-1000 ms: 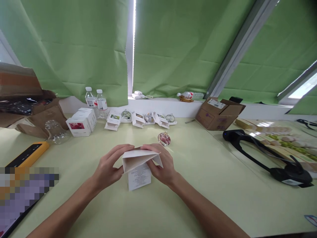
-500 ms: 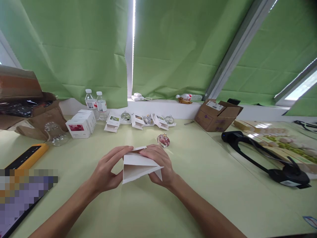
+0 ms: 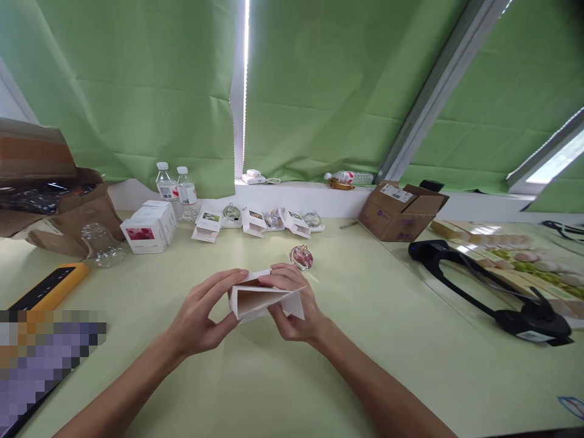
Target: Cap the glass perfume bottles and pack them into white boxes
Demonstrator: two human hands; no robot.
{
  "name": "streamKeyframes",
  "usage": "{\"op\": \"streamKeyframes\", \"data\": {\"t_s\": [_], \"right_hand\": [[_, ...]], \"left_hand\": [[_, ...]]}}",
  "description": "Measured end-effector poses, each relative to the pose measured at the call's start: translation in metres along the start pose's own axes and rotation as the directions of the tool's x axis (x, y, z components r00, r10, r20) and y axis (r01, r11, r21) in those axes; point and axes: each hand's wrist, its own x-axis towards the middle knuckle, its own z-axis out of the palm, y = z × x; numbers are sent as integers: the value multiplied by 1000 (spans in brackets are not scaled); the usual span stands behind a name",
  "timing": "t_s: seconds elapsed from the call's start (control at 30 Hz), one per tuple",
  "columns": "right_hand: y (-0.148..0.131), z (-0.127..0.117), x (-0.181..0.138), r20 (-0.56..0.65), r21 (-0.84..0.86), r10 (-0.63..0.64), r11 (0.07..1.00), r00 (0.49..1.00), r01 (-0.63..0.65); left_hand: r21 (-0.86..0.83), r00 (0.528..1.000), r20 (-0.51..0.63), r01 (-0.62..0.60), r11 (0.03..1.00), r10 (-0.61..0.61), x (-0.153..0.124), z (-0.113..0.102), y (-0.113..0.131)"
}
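I judge I am mid-fold on the small white cardboard carton (image 3: 264, 301), held just above the pale green table (image 3: 365, 340). My left hand (image 3: 201, 316) and right hand (image 3: 294, 304) both pinch it closed-fingered; squaring its open end calls for steady opposing pressure.

Bare tabletop (image 3: 283, 377) lying open in front of both hands. Round glass ornament (image 3: 302, 257) sitting just beyond right hand (image 3: 296, 307), narrowing forward path. Row of small white boxes (image 3: 255, 220) lining far edge. Black headset (image 3: 493, 286) blocking right side. Clear jar (image 3: 101, 244) and yellow-edged device (image 3: 50, 286) crowding left.
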Motion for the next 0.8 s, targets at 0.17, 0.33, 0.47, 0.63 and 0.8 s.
{"op": "streamKeyframes", "data": {"t_s": [0.17,0.33,0.47,0.63,0.8], "right_hand": [[-1,2,2,-8,-6,12,1000,1000,-12],[-3,3,4,-55,-36,158,986,986,-160],[-2,2,6,-83,-55,193,979,978,-198],[2,4,3,-105,-63,214,973,971,-221],[-1,0,4,-92,-17,252,967,963,-254]], "left_hand": [[-44,999,-25,28,999,-29,2,1,1],[-31,995,-56,79,996,-81,5,1,3],[44,990,-91,111,993,-107,4,2,3],[56,988,-96,125,991,-120,4,2,4],[63,988,-109,115,991,-108,6,1,6]]}}
